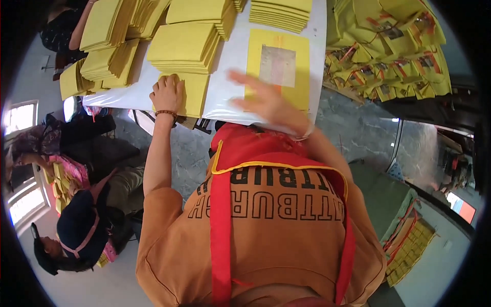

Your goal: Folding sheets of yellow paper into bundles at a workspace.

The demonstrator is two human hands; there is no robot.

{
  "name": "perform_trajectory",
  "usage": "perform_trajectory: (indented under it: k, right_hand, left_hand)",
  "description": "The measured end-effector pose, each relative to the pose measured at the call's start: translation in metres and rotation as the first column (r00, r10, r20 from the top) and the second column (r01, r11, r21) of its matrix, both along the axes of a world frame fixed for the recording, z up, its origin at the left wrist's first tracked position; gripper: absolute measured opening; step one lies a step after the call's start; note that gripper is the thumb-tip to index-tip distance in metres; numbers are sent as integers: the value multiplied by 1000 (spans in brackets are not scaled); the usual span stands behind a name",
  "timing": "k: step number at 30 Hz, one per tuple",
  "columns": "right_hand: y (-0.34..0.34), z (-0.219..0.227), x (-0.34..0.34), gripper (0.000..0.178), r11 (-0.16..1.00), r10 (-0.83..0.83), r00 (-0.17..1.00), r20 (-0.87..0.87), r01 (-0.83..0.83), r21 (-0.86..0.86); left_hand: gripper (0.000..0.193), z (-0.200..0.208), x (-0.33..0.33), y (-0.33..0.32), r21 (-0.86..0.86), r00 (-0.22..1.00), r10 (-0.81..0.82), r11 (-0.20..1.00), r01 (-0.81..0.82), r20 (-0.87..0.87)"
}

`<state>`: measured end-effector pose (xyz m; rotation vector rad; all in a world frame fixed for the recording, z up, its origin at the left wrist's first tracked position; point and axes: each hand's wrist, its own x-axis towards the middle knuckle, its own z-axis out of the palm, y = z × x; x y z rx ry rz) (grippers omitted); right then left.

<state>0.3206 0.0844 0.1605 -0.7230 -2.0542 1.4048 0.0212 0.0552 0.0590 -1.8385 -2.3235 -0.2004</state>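
My left hand (167, 93), with a beaded bracelet at the wrist, has its fingers bent over a folded yellow paper packet (193, 94) near the table's front edge. Directly behind that packet rises a stack of matching yellow packets (179, 46). My right hand (271, 105) is smeared by motion, its fingers spread apart and nothing visible in them. It passes over the lower left part of a flat yellow sheet (251, 46), which bears a greyish-pink rectangular panel (277, 66) and a pale orange strip. Part of the sheet is hidden behind the hand.
More yellow stacks (105, 25) crowd the left and back of the white table (220, 100). Bundled yellow paper pieces with orange strips (388, 61) lie to the right. At left, a person in a dark cap (76, 225) handles yellow pieces; another person's arm (82, 25) shows at the far left.
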Motion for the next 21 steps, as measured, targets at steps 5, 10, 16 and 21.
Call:
perform_trajectory:
  k: [5,10,16,21]
  right_hand:
    - [13,-13,96,46,813,-497,868,-12,461,-357]
    - [1,-53,124,42,614,-728,686,15,661,-432]
    - [-12,-71,116,29,695,-717,697,-1,716,67]
    - [-9,-63,118,19,770,-543,801,252,354,531]
  left_hand:
    - [24,34,24,4,330,947,-184,940,92,262]
    - [20,41,113,-2,312,517,-295,949,57,804]
    - [26,51,159,1,382,448,-511,855,350,734]
    - [39,52,159,1,214,453,-843,519,828,290]
